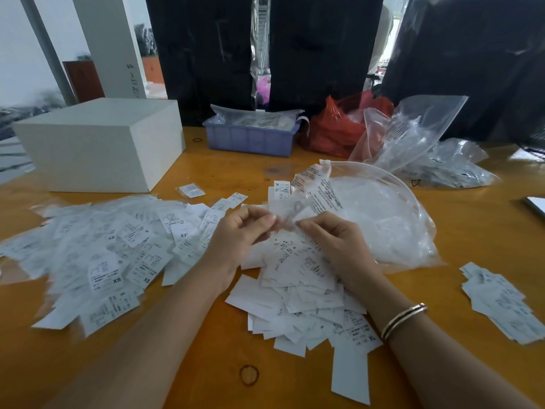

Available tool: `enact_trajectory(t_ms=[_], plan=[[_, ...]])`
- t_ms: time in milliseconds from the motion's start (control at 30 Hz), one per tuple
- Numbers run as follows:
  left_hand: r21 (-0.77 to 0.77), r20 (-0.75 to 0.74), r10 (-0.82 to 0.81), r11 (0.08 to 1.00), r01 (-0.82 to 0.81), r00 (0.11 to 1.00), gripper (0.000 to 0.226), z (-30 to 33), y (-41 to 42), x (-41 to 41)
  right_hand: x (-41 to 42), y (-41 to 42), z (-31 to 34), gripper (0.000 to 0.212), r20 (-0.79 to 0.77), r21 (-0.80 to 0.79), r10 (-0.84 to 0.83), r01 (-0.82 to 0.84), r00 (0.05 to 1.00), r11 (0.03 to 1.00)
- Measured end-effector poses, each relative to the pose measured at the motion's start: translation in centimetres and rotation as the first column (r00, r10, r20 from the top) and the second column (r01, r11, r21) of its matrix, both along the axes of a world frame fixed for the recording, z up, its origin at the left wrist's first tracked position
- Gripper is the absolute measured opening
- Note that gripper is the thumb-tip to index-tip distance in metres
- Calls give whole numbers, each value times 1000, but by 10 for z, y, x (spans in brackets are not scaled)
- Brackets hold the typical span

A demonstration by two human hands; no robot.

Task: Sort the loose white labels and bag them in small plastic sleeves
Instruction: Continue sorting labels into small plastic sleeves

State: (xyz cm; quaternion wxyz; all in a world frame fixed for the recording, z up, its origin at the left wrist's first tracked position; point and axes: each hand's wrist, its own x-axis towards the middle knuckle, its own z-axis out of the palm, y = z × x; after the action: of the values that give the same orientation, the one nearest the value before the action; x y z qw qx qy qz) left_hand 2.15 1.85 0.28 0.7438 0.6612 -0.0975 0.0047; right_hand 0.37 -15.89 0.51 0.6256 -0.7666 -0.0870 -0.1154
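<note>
Both hands meet above the middle of the orange table. My left hand [246, 231] and my right hand [333, 234] each pinch an edge of a small clear plastic sleeve [287, 215] held between them. Under the hands lies a heap of loose white labels [298, 287]. A wider spread of bagged labels [112, 255] marked XS and S covers the table to the left. A large clear bag of empty sleeves [380, 214] lies open just right of the hands.
A white box [100, 146] stands at the back left, a blue tray [250, 140] behind centre, a red bag [333, 131] and more clear bags [413, 131] at the back right. A small label stack [501, 302] lies at the right. A rubber band [249, 374] lies near the front edge.
</note>
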Motion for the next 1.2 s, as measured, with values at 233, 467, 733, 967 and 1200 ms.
enact_trajectory(t_ms=[233,467,733,967,1200], plan=[[22,45,137,990,-138,990,10,0,1,2,0,-2,-3,25,28,-14,-92,92,995,996],[403,358,115,876,-264,926,20,-6,-2,2,0,-2,-2,56,100,221,-125,101,987,970],[482,472,22,831,-278,881,30,-4,-3,-4,-3,5,1,15,69,428,-84,46,994,903],[522,506,-19,803,-289,863,33,-1,-6,-9,-4,7,1,12,77,397,-79,42,994,917],[509,507,-15,812,-285,862,31,1,-6,-10,-3,7,1,13,94,375,-78,37,992,926]])
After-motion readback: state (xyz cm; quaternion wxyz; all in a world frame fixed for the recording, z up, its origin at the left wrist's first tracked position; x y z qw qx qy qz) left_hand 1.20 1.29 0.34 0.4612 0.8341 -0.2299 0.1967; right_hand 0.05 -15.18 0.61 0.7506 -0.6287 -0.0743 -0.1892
